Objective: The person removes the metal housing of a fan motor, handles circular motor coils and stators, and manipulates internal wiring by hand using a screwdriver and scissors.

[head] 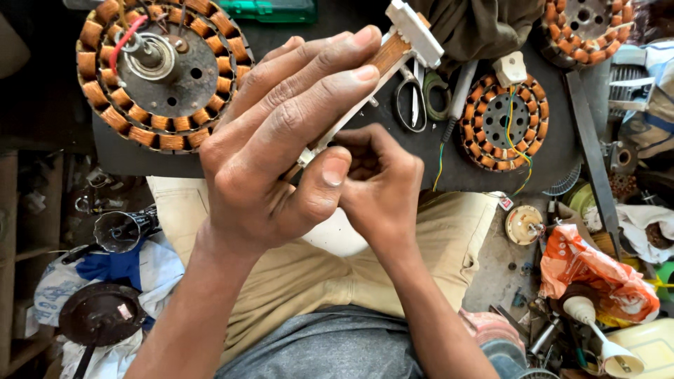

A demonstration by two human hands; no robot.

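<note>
My left hand [281,140] is wrapped around a long white plastic bobbin [404,38] wound with copper-coloured wire, which slants up to the right. My right hand [375,182] is pinched with fingers closed at the bobbin's lower end, just under my left thumb; what it pinches is too small to see. Both hands hover over my lap in tan trousers [449,231], in front of a dark work board [351,133].
On the board lie a large stator with copper windings [161,77] at left, a smaller stator with coloured wires [504,121] at right, scissors [413,98] and another stator [586,24] at top right. An orange bag [597,270], a white funnel [604,344] and scattered parts lie on the floor.
</note>
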